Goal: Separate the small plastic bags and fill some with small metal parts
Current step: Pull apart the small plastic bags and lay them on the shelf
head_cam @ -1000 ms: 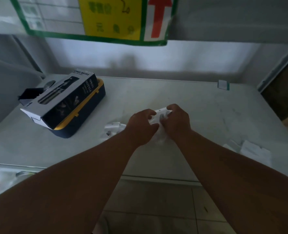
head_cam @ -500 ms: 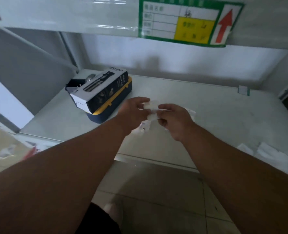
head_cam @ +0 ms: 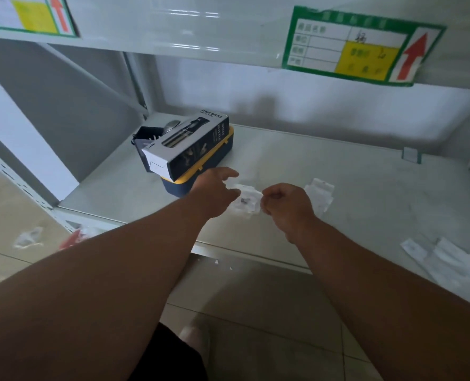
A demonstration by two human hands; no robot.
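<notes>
Pale metal shelf (head_cam: 297,160), dim light, worn surface. Small clear plastic bag (head_cam: 246,200) sits between both hands, near the front edge of the shelf; small dark metal parts (head_cam: 245,200) visible inside it. Right hand (head_cam: 286,206): fingers curled, thumb and forefinger pinching the bag's right edge. Left hand (head_cam: 214,188): fingers spread and relaxed, fingertips at the bag's left edge; whether they touch it cannot be told. Second bag (head_cam: 320,195) lies flat on the shelf just beyond the right hand. Loose heap of further bags (head_cam: 445,259) at the right front of the shelf, well apart. Behind the left hand, a box marked SPRAY BOTTLE (head_cam: 185,145) rests tilted on a blue and yellow case (head_cam: 200,174). Green-bordered label (head_cam: 360,48) with a red arrow on the shelf edge above.
</notes>
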